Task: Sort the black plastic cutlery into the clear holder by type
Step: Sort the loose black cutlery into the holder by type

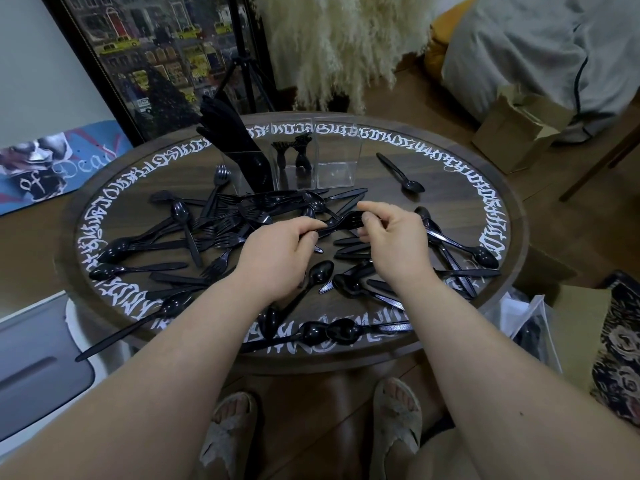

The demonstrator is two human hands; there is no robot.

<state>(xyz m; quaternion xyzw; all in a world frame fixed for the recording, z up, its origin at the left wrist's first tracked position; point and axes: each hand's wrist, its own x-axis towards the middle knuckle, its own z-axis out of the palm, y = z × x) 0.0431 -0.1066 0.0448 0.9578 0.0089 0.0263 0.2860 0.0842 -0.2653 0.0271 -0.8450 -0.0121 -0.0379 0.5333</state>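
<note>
Here, left hand (277,249) fingers (313,227) pinch handle of black fork (341,223); right hand (394,237) fingers (372,206) pinch its tine end, fork held just above table (450,202). Loose forks, spoons, knives (214,233) scattered around hands. Beyond, clear holder (332,157) upright: left compartment packed with knives (239,140), middle holds few forks (291,150), right compartment's contents unclear. Lone spoon (401,173) right of holder.
</note>
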